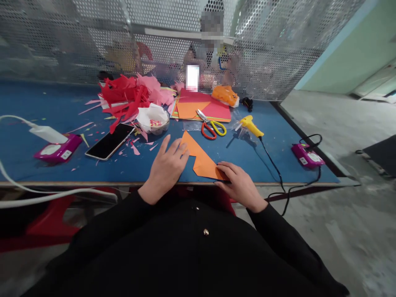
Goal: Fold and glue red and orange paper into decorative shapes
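A folded sheet of orange paper (pixel 202 160) lies on the blue tabletop at the front edge, with a notch on its near side. My left hand (pixel 168 165) rests palm down at its left part, fingers apart, the fingertips touching the paper. At the paper's right corner, my right hand (pixel 238 183) has its fingers on top and the thumb at the near edge, gripping it. Just beyond the paper lie scissors (pixel 213 126) with one red and one yellow handle, blades partly apart.
Red and pink paper scraps (pixel 133 95) pile at the back left, near a paper-lined bowl (pixel 154 119). A phone (pixel 109 142) and purple power sockets (pixel 58 148) lie left. Coloured sheets (pixel 216 109), an orange packet (pixel 225 95) and a corded yellow glue gun (pixel 252 126) lie beyond my hands.
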The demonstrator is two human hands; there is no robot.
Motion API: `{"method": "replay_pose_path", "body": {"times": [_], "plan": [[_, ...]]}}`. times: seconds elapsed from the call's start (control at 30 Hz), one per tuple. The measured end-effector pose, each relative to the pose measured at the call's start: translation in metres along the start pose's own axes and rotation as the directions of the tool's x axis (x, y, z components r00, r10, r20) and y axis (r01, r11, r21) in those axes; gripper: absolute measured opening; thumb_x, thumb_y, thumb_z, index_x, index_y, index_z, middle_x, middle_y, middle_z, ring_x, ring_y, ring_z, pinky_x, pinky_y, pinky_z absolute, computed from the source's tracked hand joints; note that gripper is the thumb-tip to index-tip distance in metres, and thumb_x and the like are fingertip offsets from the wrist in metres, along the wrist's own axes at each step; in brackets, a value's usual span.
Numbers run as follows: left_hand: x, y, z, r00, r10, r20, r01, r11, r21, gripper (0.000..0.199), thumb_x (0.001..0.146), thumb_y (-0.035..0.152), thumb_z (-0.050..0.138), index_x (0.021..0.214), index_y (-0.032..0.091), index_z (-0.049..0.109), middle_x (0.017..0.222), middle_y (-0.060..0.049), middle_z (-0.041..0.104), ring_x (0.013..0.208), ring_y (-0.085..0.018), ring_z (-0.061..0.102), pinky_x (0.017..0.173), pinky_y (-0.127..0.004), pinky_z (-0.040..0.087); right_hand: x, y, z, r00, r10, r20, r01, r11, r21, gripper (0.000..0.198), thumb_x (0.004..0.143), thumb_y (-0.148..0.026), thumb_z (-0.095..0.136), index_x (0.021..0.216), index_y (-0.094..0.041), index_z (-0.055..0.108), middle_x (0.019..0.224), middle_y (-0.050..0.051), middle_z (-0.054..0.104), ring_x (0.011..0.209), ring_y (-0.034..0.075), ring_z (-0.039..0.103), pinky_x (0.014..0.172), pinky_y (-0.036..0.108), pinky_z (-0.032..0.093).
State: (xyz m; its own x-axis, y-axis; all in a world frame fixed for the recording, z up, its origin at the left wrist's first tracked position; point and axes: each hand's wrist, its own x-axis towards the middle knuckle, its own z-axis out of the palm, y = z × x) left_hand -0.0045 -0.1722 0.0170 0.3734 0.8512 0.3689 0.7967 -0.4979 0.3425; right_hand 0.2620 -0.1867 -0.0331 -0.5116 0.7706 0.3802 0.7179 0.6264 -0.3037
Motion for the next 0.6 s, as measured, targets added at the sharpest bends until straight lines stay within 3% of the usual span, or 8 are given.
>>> {"method": "replay_pose_path", "body": {"times": [0.13,0.23,0.3,0.37,0.47,0.5,0.6], "plan": [[0.014,0.008,-0.001,0.983,0.182,0.032,-0.184,0.942,0.280,0.037,0.099,0.009,0.038,0.118,0.009,0.070,0.139,-0.020,0.063,0.142,-0.034,0.047,0.122,-0.066,0.021,-0.001,-0.004,0.001,0.996,0.006,-0.093,-0.009,1.000,-0.025,0.042,0.094,-0.041,0.061,0.130,-0.019,0.059,0.127,0.016,0.069,0.115,0.031,0.065,0.096,0.050,0.054],[0.025,0.012,0.006,0.972,0.227,0.068,-0.236,0.908,0.346,0.037,0.099,0.009,0.039,0.124,0.006,0.067,0.143,-0.021,0.059,0.146,-0.033,0.041,0.124,-0.062,0.020,0.008,-0.020,-0.001,0.977,-0.032,-0.211,0.023,0.999,-0.044,0.048,0.097,-0.045,0.058,0.136,-0.018,0.055,0.131,0.017,0.067,0.122,0.031,0.062,0.100,0.050,0.051],[0.034,0.015,0.014,0.970,0.227,0.086,-0.243,0.918,0.313,0.039,0.099,0.012,0.039,0.129,0.007,0.064,0.147,-0.020,0.056,0.149,-0.032,0.036,0.125,-0.060,0.017,0.019,-0.038,-0.001,0.960,-0.099,-0.262,0.083,0.994,-0.072,0.054,0.098,-0.047,0.055,0.143,-0.018,0.051,0.137,0.018,0.064,0.131,0.032,0.057,0.106,0.052,0.047],[0.044,0.018,0.025,0.966,0.233,0.115,-0.254,0.938,0.237,0.042,0.098,0.014,0.039,0.132,0.012,0.063,0.151,-0.017,0.053,0.151,-0.031,0.031,0.125,-0.062,0.015,0.033,-0.059,0.001,0.942,-0.236,-0.238,0.218,0.971,-0.098,0.062,0.098,-0.054,0.051,0.146,-0.015,0.049,0.142,0.018,0.061,0.140,0.033,0.048,0.113,0.052,0.040],[0.056,0.026,0.045,0.967,0.225,0.122,-0.237,0.967,0.095,0.047,0.093,0.010,0.037,0.126,0.023,0.067,0.150,-0.009,0.056,0.150,-0.027,0.035,0.121,-0.061,0.026,0.059,-0.081,0.008,0.830,-0.557,-0.040,0.553,0.829,-0.077,0.069,0.098,-0.064,0.041,0.144,-0.014,0.051,0.144,0.015,0.060,0.142,0.029,0.045,0.118,0.047,0.035],[0.057,0.029,0.051,0.981,0.178,0.076,-0.177,0.984,-0.026,0.046,0.090,0.010,0.039,0.120,0.025,0.070,0.147,-0.007,0.059,0.148,-0.026,0.040,0.119,-0.061,0.030,0.068,-0.084,0.010,0.823,-0.567,-0.026,0.564,0.823,-0.068,0.077,0.096,-0.070,0.037,0.140,-0.010,0.055,0.134,0.017,0.065,0.135,0.031,0.052,0.116,0.047,0.036],[0.050,0.036,0.063,0.998,0.041,-0.037,-0.046,0.989,-0.142,0.036,0.092,0.018,0.044,0.113,0.027,0.071,0.138,-0.004,0.065,0.138,-0.027,0.053,0.111,-0.059,0.040,0.085,-0.083,0.011,0.884,-0.466,0.035,0.467,0.881,-0.071,0.087,0.091,-0.080,0.029,0.124,-0.008,0.065,0.110,0.018,0.071,0.111,0.033,0.062,0.109,0.051,0.040]]}}
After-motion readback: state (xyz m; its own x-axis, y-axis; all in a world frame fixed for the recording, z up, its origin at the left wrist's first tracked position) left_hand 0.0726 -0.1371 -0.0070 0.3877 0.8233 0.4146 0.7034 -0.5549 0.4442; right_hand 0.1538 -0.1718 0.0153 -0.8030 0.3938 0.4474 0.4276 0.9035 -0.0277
